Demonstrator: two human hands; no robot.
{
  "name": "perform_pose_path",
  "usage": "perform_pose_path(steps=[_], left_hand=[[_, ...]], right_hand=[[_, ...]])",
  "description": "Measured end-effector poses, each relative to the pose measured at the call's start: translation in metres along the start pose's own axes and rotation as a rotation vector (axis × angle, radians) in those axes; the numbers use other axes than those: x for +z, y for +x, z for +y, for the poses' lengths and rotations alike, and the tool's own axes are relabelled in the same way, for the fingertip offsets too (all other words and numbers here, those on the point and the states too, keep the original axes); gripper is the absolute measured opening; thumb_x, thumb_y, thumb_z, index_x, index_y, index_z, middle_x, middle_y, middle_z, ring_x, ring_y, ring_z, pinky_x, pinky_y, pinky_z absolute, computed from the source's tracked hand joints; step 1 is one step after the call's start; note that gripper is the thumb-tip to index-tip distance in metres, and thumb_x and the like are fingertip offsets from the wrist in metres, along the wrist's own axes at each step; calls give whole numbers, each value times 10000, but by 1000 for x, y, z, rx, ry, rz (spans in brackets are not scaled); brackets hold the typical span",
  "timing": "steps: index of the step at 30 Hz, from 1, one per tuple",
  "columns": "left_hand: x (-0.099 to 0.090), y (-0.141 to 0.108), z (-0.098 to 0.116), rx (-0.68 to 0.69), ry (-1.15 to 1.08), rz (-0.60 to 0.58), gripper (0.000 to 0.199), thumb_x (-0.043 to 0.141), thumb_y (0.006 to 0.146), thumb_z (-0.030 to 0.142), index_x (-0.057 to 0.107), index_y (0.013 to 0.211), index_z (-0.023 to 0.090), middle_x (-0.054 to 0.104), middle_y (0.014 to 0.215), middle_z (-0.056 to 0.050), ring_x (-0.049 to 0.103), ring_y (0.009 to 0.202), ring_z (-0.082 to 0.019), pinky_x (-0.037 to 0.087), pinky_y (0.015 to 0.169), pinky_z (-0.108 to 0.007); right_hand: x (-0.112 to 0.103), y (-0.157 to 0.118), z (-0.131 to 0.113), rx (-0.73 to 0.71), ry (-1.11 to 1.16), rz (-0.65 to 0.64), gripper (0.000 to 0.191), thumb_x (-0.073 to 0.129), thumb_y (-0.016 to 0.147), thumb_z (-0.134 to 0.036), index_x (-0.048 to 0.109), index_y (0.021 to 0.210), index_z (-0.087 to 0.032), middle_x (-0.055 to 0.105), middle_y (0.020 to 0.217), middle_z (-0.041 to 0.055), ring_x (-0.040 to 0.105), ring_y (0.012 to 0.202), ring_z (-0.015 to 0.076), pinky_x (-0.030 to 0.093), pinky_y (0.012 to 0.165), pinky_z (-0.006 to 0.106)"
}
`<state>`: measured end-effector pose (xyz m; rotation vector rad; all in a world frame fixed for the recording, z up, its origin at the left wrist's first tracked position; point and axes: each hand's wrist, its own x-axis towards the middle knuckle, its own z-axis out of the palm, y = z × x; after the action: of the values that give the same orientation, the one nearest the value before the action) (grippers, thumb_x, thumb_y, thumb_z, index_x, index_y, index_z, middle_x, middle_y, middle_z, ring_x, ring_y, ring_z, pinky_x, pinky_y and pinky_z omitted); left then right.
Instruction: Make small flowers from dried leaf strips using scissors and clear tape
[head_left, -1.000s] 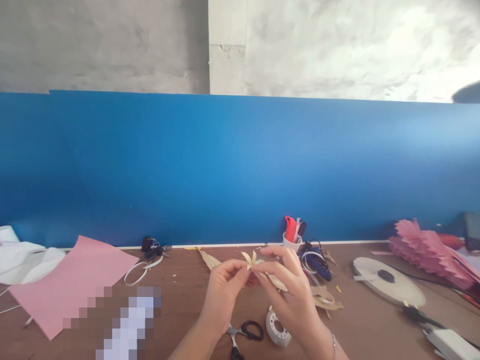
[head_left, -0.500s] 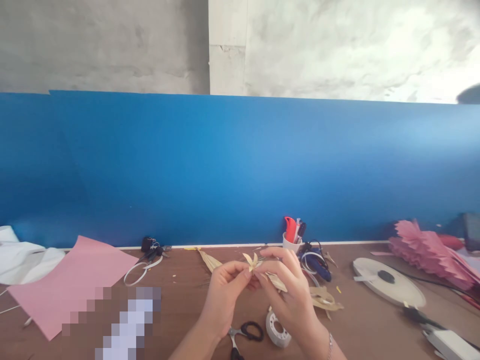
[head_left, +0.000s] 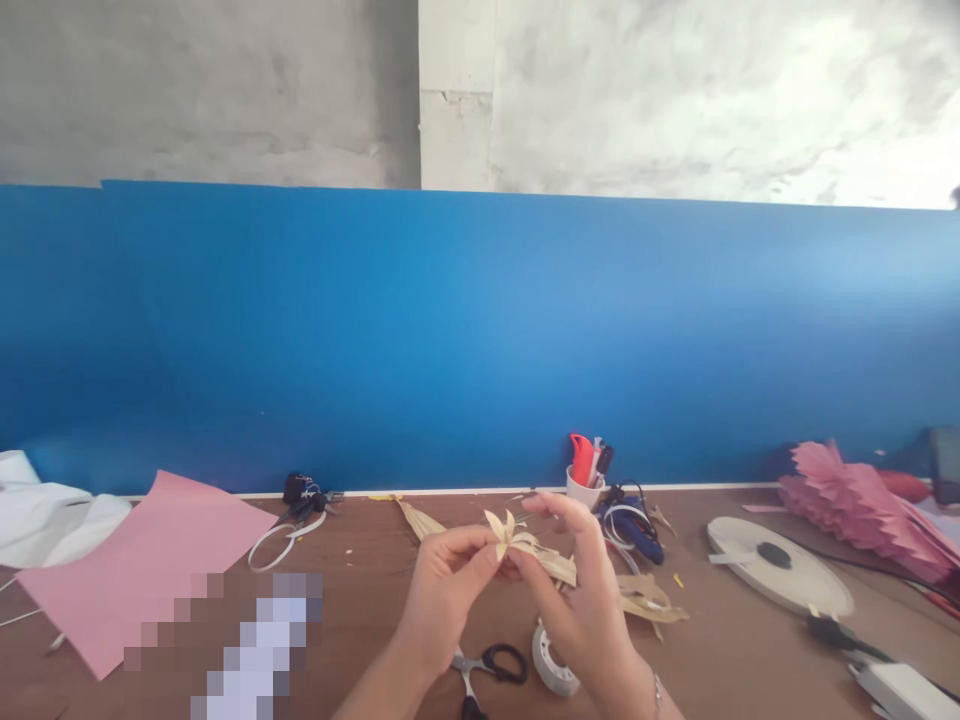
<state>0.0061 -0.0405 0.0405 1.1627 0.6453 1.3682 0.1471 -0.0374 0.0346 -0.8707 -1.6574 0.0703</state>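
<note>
Between the thumb and forefinger of my left hand (head_left: 450, 590) is a small cream flower (head_left: 504, 538) with pointed, spread petals. The left fingers are closed on its base. My right hand (head_left: 585, 590) is beside the flower on the right, its thumb tip close to the petals and its forefinger lifted away, so the fingers stand apart. Whether the right thumb touches a petal I cannot tell. Behind and right of the hands lie dry, pale husk-like strips (head_left: 651, 600). Black-handled scissors (head_left: 504, 663) and a white tape roll (head_left: 551, 668) lie below the hands, the roll partly hidden by my right wrist.
A white cup (head_left: 583, 487) with pens and a red-handled item stands at the back. Pink paper (head_left: 150, 560) and pliers (head_left: 306, 505) lie left. At right are a pale oval reel (head_left: 810, 575), pleated pink paper (head_left: 862, 505) and a white glue gun (head_left: 904, 690). A blue partition (head_left: 450, 330) rises behind.
My right forefinger has lifted away from the flower, and the other right fingers have shifted back. The petals show more widely spread. My left hand keeps its pinch in nearly the same place.
</note>
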Motion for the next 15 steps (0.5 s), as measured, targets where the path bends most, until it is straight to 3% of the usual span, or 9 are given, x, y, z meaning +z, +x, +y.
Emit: perform_pose_path(steps=[7, 11, 15], left_hand=[[-5, -2, 2, 149, 199, -38, 179, 633, 812, 272, 756, 745, 161, 679, 731, -56, 561, 717, -162, 458, 704, -260], [-8, 0, -6, 181, 115, -50, 114, 675, 779, 256, 734, 743, 166, 664, 724, -42, 565, 715, -154, 459, 700, -255], [-11, 3, -7, 219, 82, -91, 66, 729, 728, 226, 710, 708, 167, 660, 693, -27, 561, 662, -133, 450, 642, -232]], right_hand=[[2, -2, -5, -114, -13, 67, 302, 529, 845, -114, 493, 1128, -214, 602, 963, 73, 574, 887, 221, 483, 747, 384], [2, -4, -6, -286, -49, 184, 359, 575, 786, -25, 511, 1091, -202, 617, 892, 56, 577, 807, 205, 456, 713, 369], [1, -3, -8, -352, -79, 211, 322, 604, 759, -3, 534, 1013, -189, 618, 869, 55, 567, 777, 190, 442, 683, 346]])
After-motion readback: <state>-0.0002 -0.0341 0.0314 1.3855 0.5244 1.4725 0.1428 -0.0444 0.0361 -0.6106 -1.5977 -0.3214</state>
